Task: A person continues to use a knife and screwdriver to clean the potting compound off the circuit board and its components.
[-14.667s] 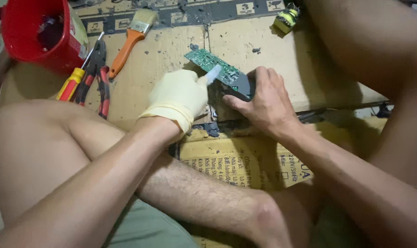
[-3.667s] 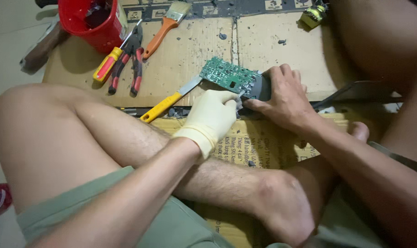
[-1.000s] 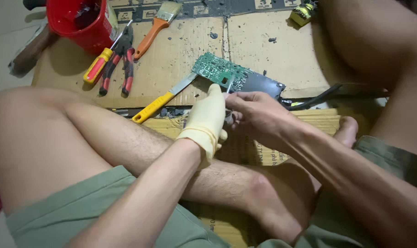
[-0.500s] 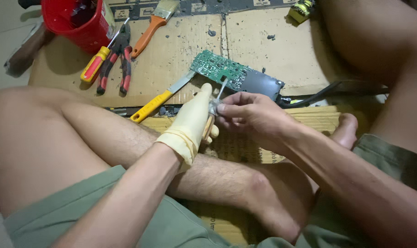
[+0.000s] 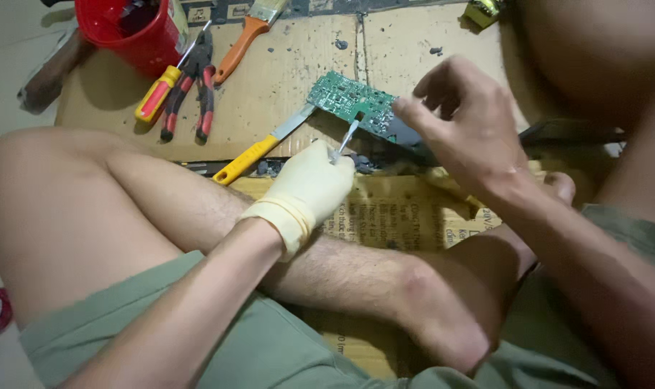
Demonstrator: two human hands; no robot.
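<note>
While the person sits cross-legged on flattened cardboard (image 5: 407,216) spread over the floor, the gloved left hand (image 5: 309,189) is clenched around a slim metal tool (image 5: 345,140), probably tweezers or a fine driver, whose tip points up at the green circuit board (image 5: 353,103). Just beyond, the bare right hand (image 5: 461,122) hovers above the board's near edge, thumb and forefinger pinched together as if on a tiny part, though whether anything is held cannot be told. This looks like the step of picking small pieces off the board; the next move would call for a steady tip. A yellow-handled scraper (image 5: 259,153) lies left of the board; farther off lie a screwdriver (image 5: 158,94), pliers (image 5: 190,94), a paintbrush (image 5: 244,36) and a red bucket (image 5: 129,32)
</note>
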